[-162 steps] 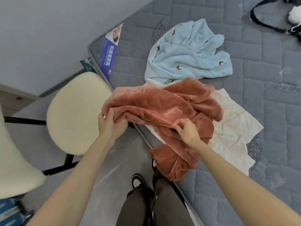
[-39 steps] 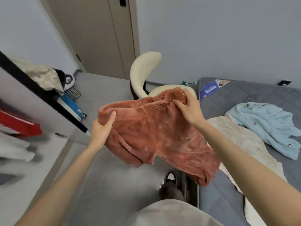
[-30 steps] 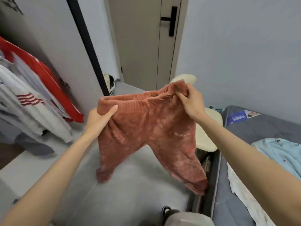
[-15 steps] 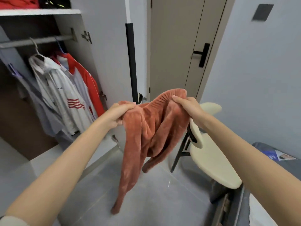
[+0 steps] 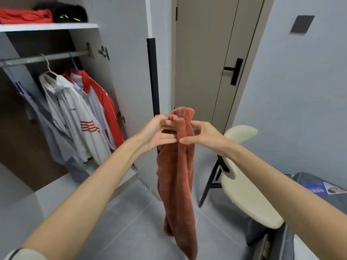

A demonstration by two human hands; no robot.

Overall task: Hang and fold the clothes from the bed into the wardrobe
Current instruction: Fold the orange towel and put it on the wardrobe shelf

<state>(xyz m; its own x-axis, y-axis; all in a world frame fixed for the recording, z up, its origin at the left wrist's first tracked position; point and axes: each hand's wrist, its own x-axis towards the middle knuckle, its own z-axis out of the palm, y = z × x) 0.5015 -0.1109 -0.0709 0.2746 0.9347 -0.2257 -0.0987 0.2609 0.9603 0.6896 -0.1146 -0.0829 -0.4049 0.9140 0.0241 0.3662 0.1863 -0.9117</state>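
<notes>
Trousers (image 5: 176,175), rust fleece, now hang as one narrow doubled strip in mid-air in front of the open wardrobe (image 5: 90,77); half a second ago the waistband was still spread between the hands with the legs apart. Left hand (image 5: 154,134) pinches the bunched waistband with its upper fingers, its lower fingers straight against the cloth, while the right hand (image 5: 204,136) clamps thumb and fingers on the same bunch from the other side. The lengthwise fold looks done, so next is probably another fold for the shelf (image 5: 48,27) or a drape over the rail (image 5: 45,58).
</notes>
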